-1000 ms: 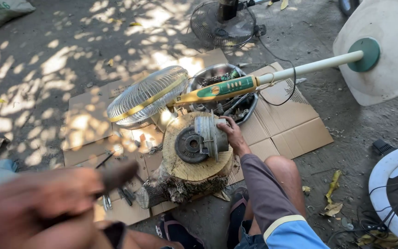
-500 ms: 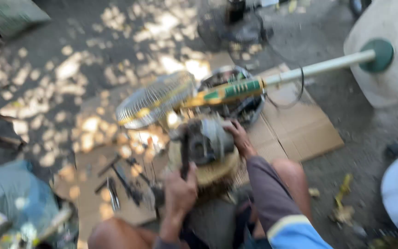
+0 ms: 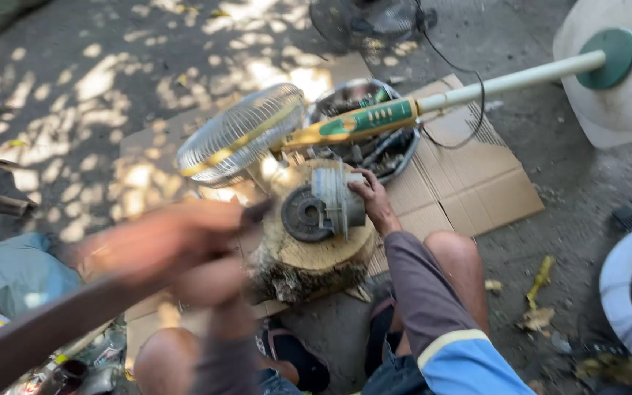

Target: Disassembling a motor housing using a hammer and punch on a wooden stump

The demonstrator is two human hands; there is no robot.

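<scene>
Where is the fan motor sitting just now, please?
In the head view the fan motor lies on the wooden stump at centre, steadied by the right hand, just below the fan's green-and-yellow control neck.

Flattened brown cardboard sheets (image 3: 469, 186) lie on the ground under the work.

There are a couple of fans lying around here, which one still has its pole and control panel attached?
The fan with the yellow-banded wire grille beside the wood stump: its green and yellow control panel and pale pole are attached. The dark fan at the top shows neither.
</scene>
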